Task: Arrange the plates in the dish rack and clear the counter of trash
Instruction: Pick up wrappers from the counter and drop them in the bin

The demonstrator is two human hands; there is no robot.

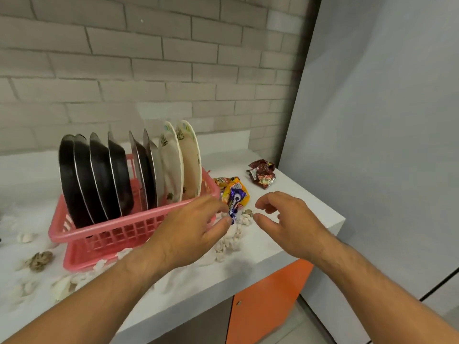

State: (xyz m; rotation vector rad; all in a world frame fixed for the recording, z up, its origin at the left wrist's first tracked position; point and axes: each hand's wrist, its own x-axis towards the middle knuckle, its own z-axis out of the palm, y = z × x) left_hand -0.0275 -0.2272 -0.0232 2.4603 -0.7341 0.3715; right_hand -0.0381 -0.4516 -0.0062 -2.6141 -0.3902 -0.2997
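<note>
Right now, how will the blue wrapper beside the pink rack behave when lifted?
The blue wrapper looks crumpled and thin, so probably floppy and very light. Its glossy film may slip from the left hand pinching its end. Flattish, so unlikely to roll.

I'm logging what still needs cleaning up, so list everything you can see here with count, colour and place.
dish rack: one, pink, on counter
dark plates: about six, black, upright in rack
pale plates: two, cream, leaf print, rack's right end
blue wrapper: one, beside rack
orange wrapper: one, behind blue one
red-brown wrapper: one, farther back
paper scraps: many, white, strewn about
crumpled wad: one, brown, left of rack
counter: white
cabinet door: orange, below
left hand: pinches blue wrapper
right hand: holds nothing
</note>
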